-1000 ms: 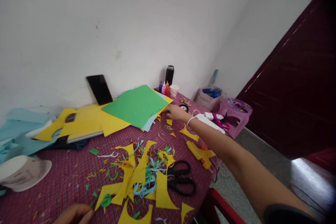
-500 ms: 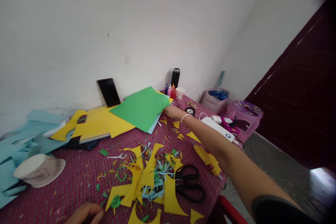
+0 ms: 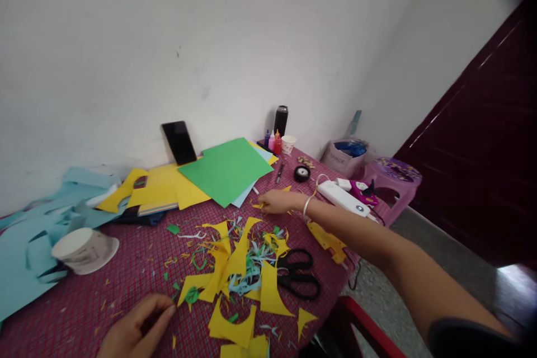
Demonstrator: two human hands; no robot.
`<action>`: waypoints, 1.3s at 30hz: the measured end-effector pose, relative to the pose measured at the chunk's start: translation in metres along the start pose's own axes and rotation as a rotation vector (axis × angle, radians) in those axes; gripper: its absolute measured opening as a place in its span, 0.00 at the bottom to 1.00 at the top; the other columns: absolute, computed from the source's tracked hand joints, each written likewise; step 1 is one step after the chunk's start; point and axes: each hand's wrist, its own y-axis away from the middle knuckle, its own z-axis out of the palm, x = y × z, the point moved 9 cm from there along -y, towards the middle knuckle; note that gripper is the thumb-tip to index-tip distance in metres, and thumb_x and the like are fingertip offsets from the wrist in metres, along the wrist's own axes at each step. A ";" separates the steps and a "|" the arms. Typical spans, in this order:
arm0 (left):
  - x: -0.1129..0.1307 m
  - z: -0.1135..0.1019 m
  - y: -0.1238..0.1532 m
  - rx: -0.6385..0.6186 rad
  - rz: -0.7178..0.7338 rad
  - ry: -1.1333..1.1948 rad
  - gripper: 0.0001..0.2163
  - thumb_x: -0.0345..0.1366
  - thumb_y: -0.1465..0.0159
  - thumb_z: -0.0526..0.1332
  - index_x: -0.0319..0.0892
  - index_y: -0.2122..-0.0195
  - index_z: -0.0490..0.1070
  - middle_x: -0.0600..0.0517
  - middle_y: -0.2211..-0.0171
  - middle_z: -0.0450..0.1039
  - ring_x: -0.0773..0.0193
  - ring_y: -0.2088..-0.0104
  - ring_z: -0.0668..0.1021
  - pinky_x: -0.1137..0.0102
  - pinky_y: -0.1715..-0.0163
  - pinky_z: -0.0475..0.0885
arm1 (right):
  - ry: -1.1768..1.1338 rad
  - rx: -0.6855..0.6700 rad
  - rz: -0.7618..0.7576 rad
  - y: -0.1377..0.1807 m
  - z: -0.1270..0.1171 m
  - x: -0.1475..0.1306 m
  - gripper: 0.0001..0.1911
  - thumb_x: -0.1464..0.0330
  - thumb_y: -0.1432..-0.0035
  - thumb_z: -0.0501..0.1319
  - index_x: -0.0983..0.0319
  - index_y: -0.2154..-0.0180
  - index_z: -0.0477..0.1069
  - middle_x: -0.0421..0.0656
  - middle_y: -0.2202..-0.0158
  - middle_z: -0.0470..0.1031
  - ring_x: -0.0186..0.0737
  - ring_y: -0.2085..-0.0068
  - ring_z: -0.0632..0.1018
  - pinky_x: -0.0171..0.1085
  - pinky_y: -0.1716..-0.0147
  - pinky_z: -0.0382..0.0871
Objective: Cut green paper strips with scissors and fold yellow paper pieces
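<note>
My right hand (image 3: pixel 279 201) reaches across the red checked tablecloth (image 3: pixel 126 285), just in front of the green paper sheet (image 3: pixel 226 168). Its fingers are pressed together, their tips on a small yellow paper scrap (image 3: pixel 257 206) beside a white pen (image 3: pixel 255 191). My left hand (image 3: pixel 134 331) rests at the near edge with fingers pinched together; what they hold is hidden. Between the hands lies a pile of yellow, green and blue paper cuttings (image 3: pixel 239 271). Black scissors (image 3: pixel 296 278) lie to the right of the pile.
Yellow sheets (image 3: pixel 168 190) and a leaning black phone (image 3: pixel 179 142) are by the wall. A white upturned cup (image 3: pixel 84 249) sits on light blue paper (image 3: pixel 20 268) at left. Black flask (image 3: pixel 281 120), paint bottles (image 3: pixel 274 142), tape roll (image 3: pixel 301 173), white power strip (image 3: pixel 344 198), yellow glue gun (image 3: pixel 329 240), pink stool (image 3: pixel 392 179).
My right hand drew back from the green sheet's edge toward the yellow scraps nearer me. My left hand came further into view with its fingers pinched.
</note>
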 end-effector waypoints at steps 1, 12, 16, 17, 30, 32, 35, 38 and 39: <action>0.005 -0.002 0.000 0.009 0.006 -0.007 0.16 0.53 0.42 0.58 0.48 0.75 0.74 0.56 0.77 0.75 0.62 0.73 0.77 0.73 0.71 0.73 | -0.010 -0.011 -0.046 0.007 0.002 -0.015 0.10 0.69 0.39 0.57 0.67 0.61 0.75 0.49 0.63 0.78 0.41 0.65 0.76 0.35 0.68 0.64; 0.035 -0.010 0.001 -0.003 0.019 -0.033 0.16 0.51 0.43 0.57 0.46 0.77 0.73 0.55 0.79 0.74 0.62 0.75 0.77 0.73 0.74 0.73 | -0.072 0.128 -0.079 0.007 -0.046 -0.027 0.14 0.69 0.35 0.54 0.66 0.53 0.73 0.50 0.56 0.78 0.41 0.58 0.77 0.33 0.61 0.66; 0.041 -0.012 0.001 0.001 0.021 -0.056 0.15 0.50 0.42 0.56 0.45 0.77 0.72 0.54 0.78 0.75 0.62 0.74 0.77 0.73 0.72 0.73 | 0.024 0.183 0.030 -0.019 -0.032 -0.011 0.10 0.74 0.39 0.58 0.66 0.57 0.75 0.53 0.54 0.76 0.46 0.54 0.76 0.38 0.57 0.66; 0.041 -0.012 0.001 0.001 0.021 -0.063 0.15 0.50 0.42 0.56 0.45 0.77 0.72 0.54 0.77 0.75 0.62 0.74 0.77 0.73 0.72 0.73 | 0.039 0.178 0.048 -0.025 -0.026 -0.010 0.09 0.73 0.39 0.58 0.66 0.58 0.75 0.52 0.54 0.76 0.46 0.54 0.76 0.39 0.56 0.67; 0.029 -0.009 0.001 -0.066 0.012 -0.077 0.15 0.50 0.42 0.56 0.46 0.73 0.73 0.56 0.75 0.76 0.62 0.71 0.79 0.74 0.69 0.73 | -0.100 -0.035 0.097 0.034 -0.026 0.044 0.13 0.73 0.39 0.57 0.64 0.53 0.74 0.41 0.59 0.79 0.34 0.62 0.78 0.29 0.64 0.67; 0.019 -0.008 0.000 -0.054 0.005 -0.085 0.14 0.51 0.43 0.57 0.47 0.72 0.74 0.56 0.74 0.77 0.62 0.71 0.79 0.74 0.69 0.73 | -0.077 0.002 0.205 0.060 -0.026 0.072 0.14 0.75 0.39 0.55 0.67 0.53 0.73 0.46 0.59 0.78 0.37 0.61 0.77 0.31 0.64 0.67; 0.003 -0.005 -0.001 -0.037 0.003 -0.075 0.14 0.51 0.44 0.58 0.48 0.70 0.74 0.57 0.72 0.77 0.62 0.70 0.79 0.74 0.67 0.73 | -0.017 0.047 0.348 0.091 -0.015 0.099 0.15 0.72 0.43 0.59 0.70 0.54 0.72 0.52 0.58 0.76 0.44 0.60 0.77 0.34 0.64 0.66; -0.008 -0.003 -0.001 -0.029 -0.018 -0.070 0.14 0.52 0.43 0.58 0.48 0.68 0.74 0.57 0.70 0.78 0.62 0.67 0.79 0.74 0.65 0.73 | 0.008 0.061 0.395 0.103 0.000 0.102 0.25 0.69 0.50 0.65 0.66 0.49 0.69 0.54 0.50 0.71 0.45 0.59 0.76 0.34 0.65 0.65; -0.009 -0.004 -0.001 -0.025 -0.025 -0.070 0.14 0.52 0.43 0.58 0.48 0.68 0.74 0.56 0.70 0.78 0.62 0.67 0.79 0.73 0.64 0.73 | 0.007 0.055 0.397 0.104 0.004 0.101 0.26 0.69 0.51 0.66 0.64 0.49 0.69 0.53 0.50 0.71 0.44 0.60 0.76 0.34 0.66 0.65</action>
